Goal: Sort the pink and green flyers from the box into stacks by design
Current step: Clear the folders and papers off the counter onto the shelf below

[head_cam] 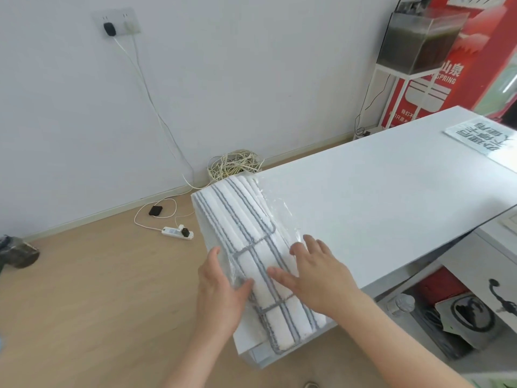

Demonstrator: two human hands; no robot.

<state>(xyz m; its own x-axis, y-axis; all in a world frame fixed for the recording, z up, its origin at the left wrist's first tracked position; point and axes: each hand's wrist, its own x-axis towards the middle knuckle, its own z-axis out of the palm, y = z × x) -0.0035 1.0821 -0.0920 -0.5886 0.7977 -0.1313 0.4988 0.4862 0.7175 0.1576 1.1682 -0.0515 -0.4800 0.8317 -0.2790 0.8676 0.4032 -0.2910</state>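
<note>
White cloth pads with grey stripes, bundled in a clear plastic wrap, make up the pack [251,247] under your hands. It lies lengthwise along the left end of the white worktop [377,205], and its near end reaches the worktop's near corner. Grey edging crosses the pads in a grid near you. Where the flyers are, you cannot tell from this view.

Your left hand [221,292] holds the pack's near left edge. Its thumb lies over the plastic on top and its fingers [215,252] run close together along the side. Your right hand [316,275] rests palm down on top of the pack, its fingers [279,275] straight and spread, pointing away to the left. Both forearms reach in from the lower edge of the view.

Beyond the worktop, a coil of pale cable [235,163] sits on the wooden floor by the wall, with a white power strip [177,232] near it.
</note>
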